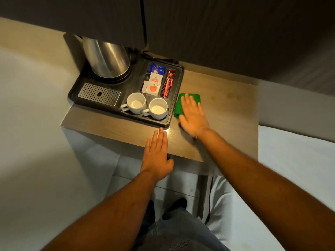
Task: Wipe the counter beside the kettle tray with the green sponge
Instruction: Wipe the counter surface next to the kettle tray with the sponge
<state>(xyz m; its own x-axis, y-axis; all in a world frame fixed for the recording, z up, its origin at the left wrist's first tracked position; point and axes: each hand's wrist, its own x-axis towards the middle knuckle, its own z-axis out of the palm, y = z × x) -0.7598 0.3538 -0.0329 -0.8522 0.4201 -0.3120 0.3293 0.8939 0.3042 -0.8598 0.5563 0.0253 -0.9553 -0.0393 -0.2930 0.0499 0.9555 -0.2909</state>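
Note:
The green sponge [181, 104] lies on the brown wooden counter [226, 113], right against the right side of the black kettle tray [176, 98]. My right hand [192, 115] presses flat on the sponge with fingers spread, hiding most of it. At the counter's front edge, just below the tray's front right corner, my left hand [157, 153] rests flat, fingers straight and together, holding nothing.
The tray carries a steel kettle [107, 58], a perforated drip grate [98, 94], two white cups [146, 105] and sachets [154, 82]. A dark cabinet [217, 24] overhangs the counter's back. A white bed [290, 160] borders the right side. Faint stains [230, 96] mark the counter.

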